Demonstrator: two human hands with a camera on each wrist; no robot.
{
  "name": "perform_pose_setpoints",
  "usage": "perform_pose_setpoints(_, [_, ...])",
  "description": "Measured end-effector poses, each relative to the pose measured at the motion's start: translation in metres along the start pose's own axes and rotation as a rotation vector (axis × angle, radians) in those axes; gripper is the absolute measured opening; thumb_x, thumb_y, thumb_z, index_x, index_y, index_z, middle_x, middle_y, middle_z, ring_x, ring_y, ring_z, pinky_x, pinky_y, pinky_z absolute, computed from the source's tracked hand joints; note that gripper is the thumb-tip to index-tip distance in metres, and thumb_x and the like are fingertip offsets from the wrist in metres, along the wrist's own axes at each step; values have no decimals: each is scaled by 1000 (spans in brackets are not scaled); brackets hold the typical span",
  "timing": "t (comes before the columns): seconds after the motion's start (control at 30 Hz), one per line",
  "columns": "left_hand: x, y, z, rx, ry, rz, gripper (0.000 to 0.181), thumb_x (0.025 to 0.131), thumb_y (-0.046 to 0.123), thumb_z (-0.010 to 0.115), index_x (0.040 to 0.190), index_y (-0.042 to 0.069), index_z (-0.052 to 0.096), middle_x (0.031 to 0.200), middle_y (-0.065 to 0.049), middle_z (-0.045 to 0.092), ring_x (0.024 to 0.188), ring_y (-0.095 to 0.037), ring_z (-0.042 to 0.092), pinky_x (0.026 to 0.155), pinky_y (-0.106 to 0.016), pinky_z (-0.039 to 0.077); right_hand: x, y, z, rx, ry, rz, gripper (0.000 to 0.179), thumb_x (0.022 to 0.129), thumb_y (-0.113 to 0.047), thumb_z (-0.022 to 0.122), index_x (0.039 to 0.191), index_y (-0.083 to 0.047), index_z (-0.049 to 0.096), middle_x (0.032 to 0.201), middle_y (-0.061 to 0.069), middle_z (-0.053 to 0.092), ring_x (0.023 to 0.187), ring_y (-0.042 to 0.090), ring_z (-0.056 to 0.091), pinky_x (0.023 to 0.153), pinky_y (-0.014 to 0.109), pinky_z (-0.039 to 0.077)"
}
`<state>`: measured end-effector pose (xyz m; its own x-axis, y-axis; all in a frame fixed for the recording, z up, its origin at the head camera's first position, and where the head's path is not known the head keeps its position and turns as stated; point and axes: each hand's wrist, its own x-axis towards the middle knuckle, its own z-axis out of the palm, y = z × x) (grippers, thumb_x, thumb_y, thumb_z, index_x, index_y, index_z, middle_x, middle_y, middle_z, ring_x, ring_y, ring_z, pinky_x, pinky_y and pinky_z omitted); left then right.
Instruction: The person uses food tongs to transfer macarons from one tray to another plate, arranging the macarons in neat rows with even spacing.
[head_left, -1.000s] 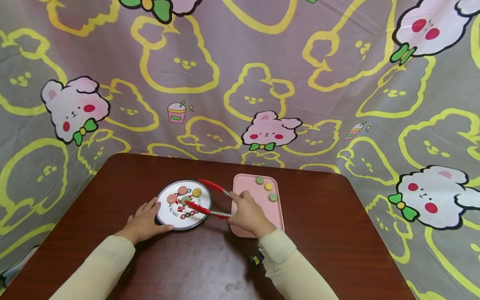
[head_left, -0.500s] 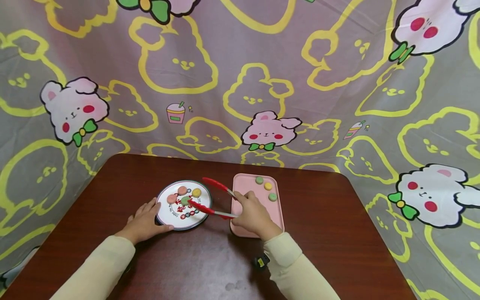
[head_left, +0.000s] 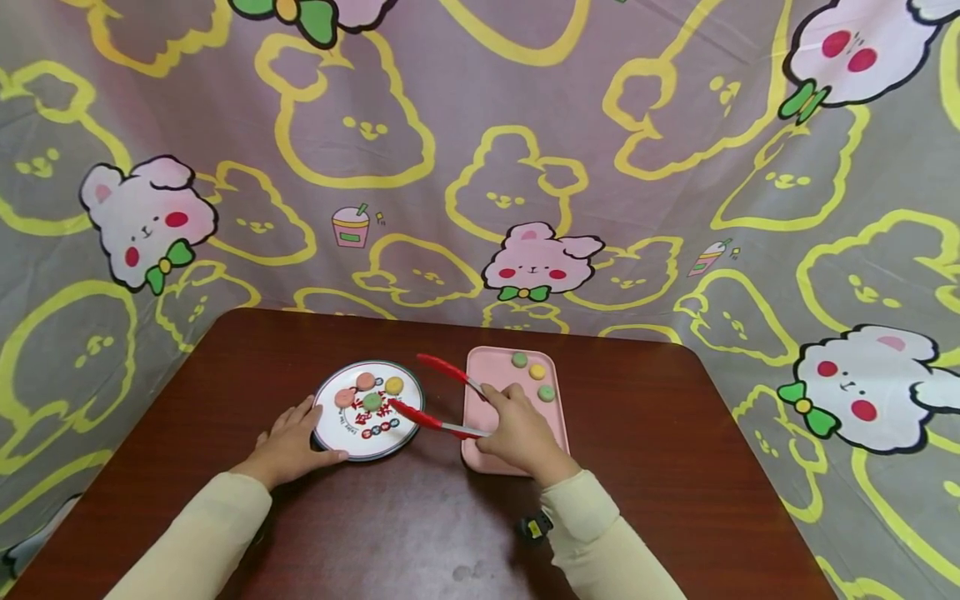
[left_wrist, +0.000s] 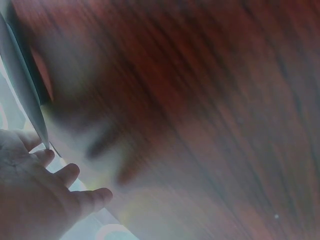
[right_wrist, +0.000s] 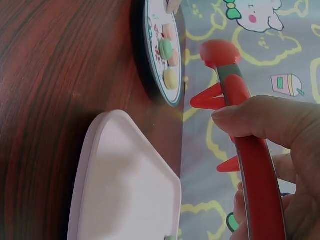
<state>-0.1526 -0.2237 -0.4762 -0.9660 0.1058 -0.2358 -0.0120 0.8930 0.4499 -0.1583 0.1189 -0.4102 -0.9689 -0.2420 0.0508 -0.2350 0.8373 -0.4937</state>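
My left hand (head_left: pixel 288 443) rests against the left side of the round white plate (head_left: pixel 330 427), fingers and thumb spread along its rim. Two pink macarons (head_left: pixel 345 397), a yellow macaron (head_left: pixel 393 385) and a green macaron (head_left: pixel 372 402) lie on that plate. With my right hand (head_left: pixel 521 429) I grip red-tipped tongs (head_left: pixel 416 417), thumb on one arm in the right wrist view. Their arms stand apart with nothing between them. The nearer tip hovers just right of the green macaron; the farther one is beyond the plate's right edge.
Right of the plate, partly under my right hand, lies a pink tray (head_left: pixel 487 383) with two green macarons (head_left: pixel 546 392) and a yellow macaron (head_left: pixel 537 372) at its far right. The brown table (head_left: pixel 645 433) ends at a cartoon-patterned curtain (head_left: pixel 420 108).
My right hand and the tongs have moved to the right, and the nearer tip has come away from the green macaron. That macaron stays on the plate; my left hand has kept its place.
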Motion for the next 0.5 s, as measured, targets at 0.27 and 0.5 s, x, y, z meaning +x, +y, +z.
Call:
perform_pose_setpoints(0.27, [-1, 0, 0, -1, 11, 12, 114, 72, 67, 69, 146, -10, 27, 153, -32, 14, 135, -56, 12, 98, -78, 15, -4, 8, -5, -6, 20, 16, 82, 63, -17, 85, 138, -11, 53, 101, 10, 51, 69, 18, 51, 58, 31, 44])
perform_pose_setpoints(0.5, [1, -1, 1, 0, 14, 13, 114, 73, 67, 69, 146, -10, 27, 152, -32, 14, 135, -56, 12, 98, -78, 16, -7, 15, -11, -37, 33, 25, 83, 63, -19, 86, 139, -10, 53, 102, 10, 52, 71, 18, 52, 58, 32, 44])
